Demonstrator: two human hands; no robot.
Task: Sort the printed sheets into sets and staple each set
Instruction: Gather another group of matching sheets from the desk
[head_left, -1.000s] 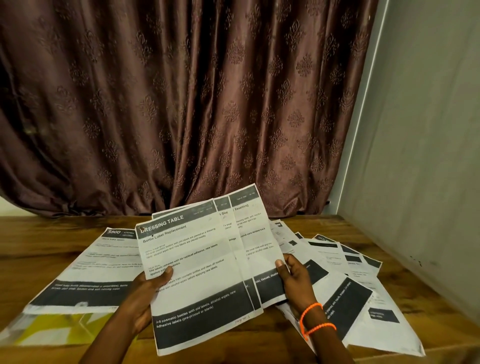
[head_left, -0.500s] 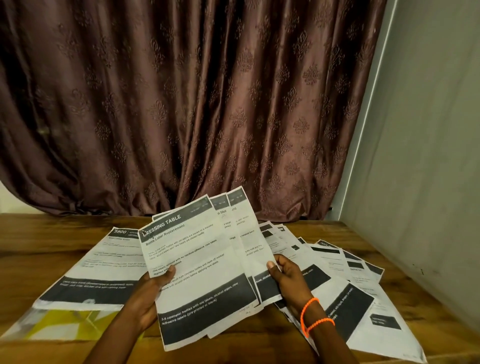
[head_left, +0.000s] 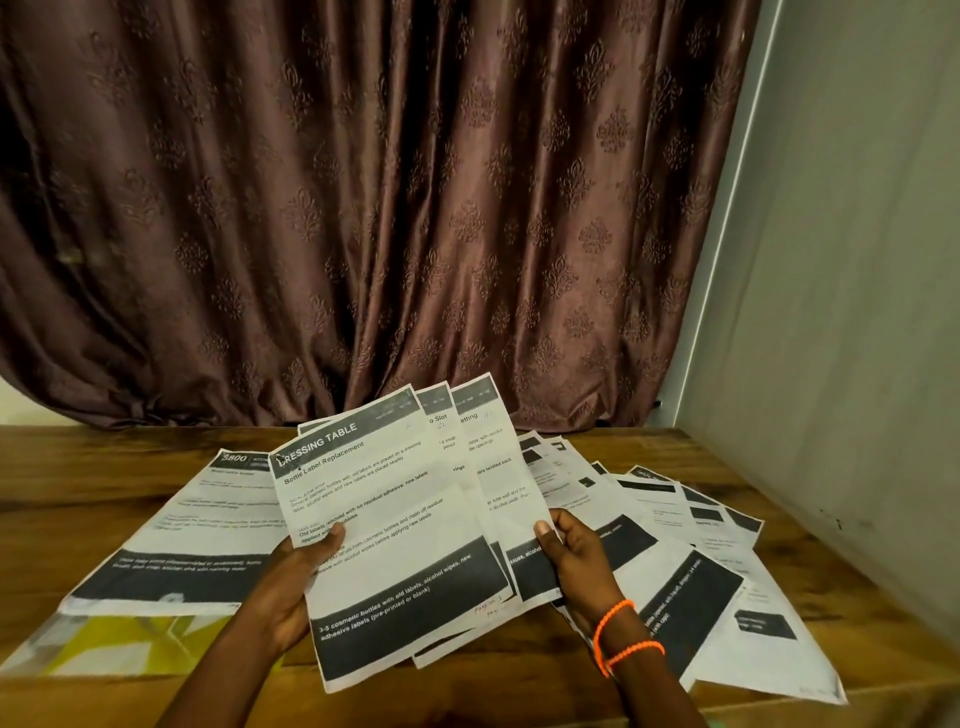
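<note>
I hold a fanned set of printed sheets (head_left: 395, 525) above the wooden table (head_left: 62, 499); the front one is headed "DRESSING TABLE". My left hand (head_left: 296, 582) grips its left edge, thumb on the front. At the right edge of the fan my right hand (head_left: 574, 558) pinches the sheets, thumb on top. A separate sheet headed "$800" (head_left: 208, 519) lies flat on the table to the left. Several more sheets (head_left: 691, 561) are spread out to the right, partly hidden behind my right hand. No stapler is in view.
A yellow and white plastic sleeve (head_left: 109, 642) lies under the left sheet near the front edge. A brown patterned curtain (head_left: 363, 208) hangs behind the table. A grey wall (head_left: 841, 312) bounds the table on the right.
The fan of sheets has narrowed a little, the rear sheets sliding further behind the front one. Both hands keep their grip.
</note>
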